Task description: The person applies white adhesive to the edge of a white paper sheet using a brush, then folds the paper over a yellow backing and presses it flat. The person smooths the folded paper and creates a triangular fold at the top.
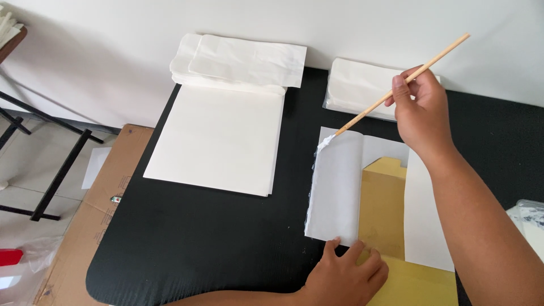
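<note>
Left hand (347,276): wrist and forearm cut off by the bottom edge; its fingers cover the lower corner of the folded white sheet (335,187).
Right hand (420,110): forearm runs out at the lower right corner and hides part of the white paper (422,221) beneath it.
Yellow template (384,207): left part tucked under the folded sheet, bottom cut off by the frame.
Clear plastic container (530,218): only a corner shows at the right edge (contents too blurred to tell).
Cardboard box (99,215): partly under the black mat (215,238), cut off below.
Red object (10,256): mostly cut off at the left edge, kind unclear.
</note>
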